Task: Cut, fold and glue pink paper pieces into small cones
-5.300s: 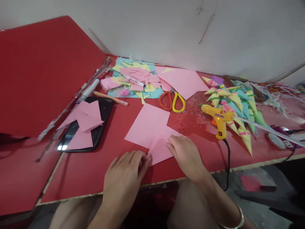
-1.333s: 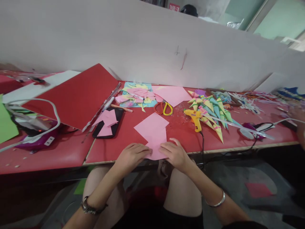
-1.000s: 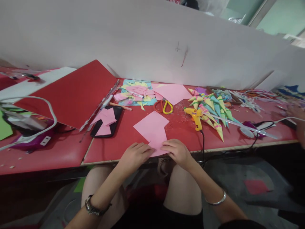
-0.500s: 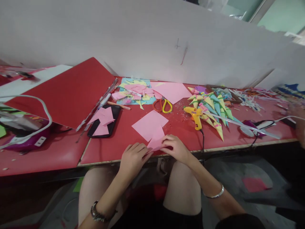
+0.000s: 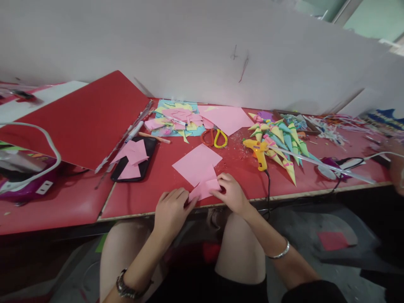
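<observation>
Between my two hands, at the front edge of the red table [image 5: 151, 191], is a piece of pink paper [image 5: 204, 188] with a fold in it. My left hand [image 5: 173, 209] pinches its left end between thumb and fingers. At the right end, my right hand [image 5: 231, 192] grips it the same way. Just beyond lies a flat square of pink paper [image 5: 195, 162], its near corner covered by the held piece. Behind that square rest scissors [image 5: 217, 139] with red and yellow handles.
A yellow glue gun [image 5: 258, 152] with a clear stick stands right of my hands, before a pile of paper cones [image 5: 287, 139]. Left are a black phone [image 5: 147, 164] with pink pieces on it and a large red sheet [image 5: 91, 118]. Paper scraps [image 5: 179, 118] lie at the back.
The pink paper in my hands has turned to show more of its face, with a folded flap visible. My hands have moved slightly apart.
</observation>
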Demonstrator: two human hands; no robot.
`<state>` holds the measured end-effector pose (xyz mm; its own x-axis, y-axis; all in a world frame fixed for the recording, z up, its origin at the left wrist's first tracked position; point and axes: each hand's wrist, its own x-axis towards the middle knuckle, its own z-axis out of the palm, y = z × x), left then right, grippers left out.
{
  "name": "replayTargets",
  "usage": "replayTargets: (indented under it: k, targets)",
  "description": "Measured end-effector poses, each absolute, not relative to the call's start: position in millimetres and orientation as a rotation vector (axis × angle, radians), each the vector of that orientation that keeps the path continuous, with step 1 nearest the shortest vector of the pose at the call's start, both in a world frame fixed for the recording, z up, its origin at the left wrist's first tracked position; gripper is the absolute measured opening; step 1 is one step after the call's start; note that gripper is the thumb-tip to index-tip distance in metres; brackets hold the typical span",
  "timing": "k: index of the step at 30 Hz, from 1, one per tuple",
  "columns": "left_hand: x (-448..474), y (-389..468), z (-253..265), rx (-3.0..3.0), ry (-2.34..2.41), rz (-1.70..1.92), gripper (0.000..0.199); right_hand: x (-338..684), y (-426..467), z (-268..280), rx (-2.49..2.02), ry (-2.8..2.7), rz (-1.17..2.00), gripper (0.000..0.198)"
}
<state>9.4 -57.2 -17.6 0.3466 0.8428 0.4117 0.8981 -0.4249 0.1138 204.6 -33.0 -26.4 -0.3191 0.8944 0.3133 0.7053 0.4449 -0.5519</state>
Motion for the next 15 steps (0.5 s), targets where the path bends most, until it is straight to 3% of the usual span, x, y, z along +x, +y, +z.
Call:
replayTargets:
  k: [7,11,15]
  targets:
    - [2,-60,-14,-2.519,-1.705,-0.577,0.033,201,-36,-23,-1.452,-2.192,0.268,0.031]
    - [-1,-57,-12,-2.482,-1.557,-0.518,0.015,200,-36,-21,-1.494,-2.246,0.213,0.027]
    - [-2,-49,-2,-2.707,-1.060,-0.265,0.046,199,-35,-21,-1.534,-2.289,0.213,0.024]
